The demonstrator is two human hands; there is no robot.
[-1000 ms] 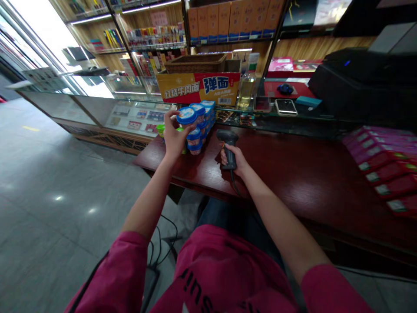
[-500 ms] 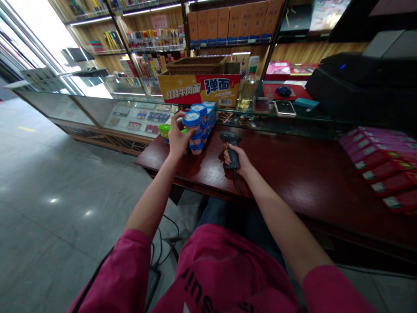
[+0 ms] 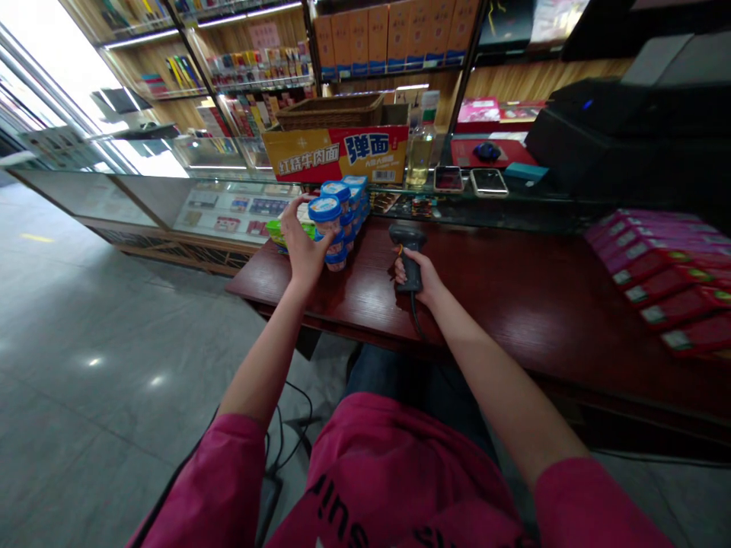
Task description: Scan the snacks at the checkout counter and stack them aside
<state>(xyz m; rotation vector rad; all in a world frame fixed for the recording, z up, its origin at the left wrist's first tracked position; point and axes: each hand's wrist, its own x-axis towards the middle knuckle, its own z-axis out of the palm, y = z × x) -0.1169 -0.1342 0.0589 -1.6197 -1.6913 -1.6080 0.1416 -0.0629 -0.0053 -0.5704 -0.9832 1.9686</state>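
Blue-lid cups [image 3: 346,215] w/ carton [image 3: 336,154] behind, scanner [image 3: 406,237] beside.

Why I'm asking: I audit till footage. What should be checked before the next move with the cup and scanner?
1. Left hand grips the top blue-lidded cup: ok.
2. Right hand wraps the scanner handle: ok.
3. Scanner head aimed at the cup: cannot tell.
4. Barcode on the cup showing: cannot tell.
5. Cup stack upright on the desk: ok.

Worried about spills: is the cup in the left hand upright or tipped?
Upright: the cup has its blue lid on top, left hand gripping its side.
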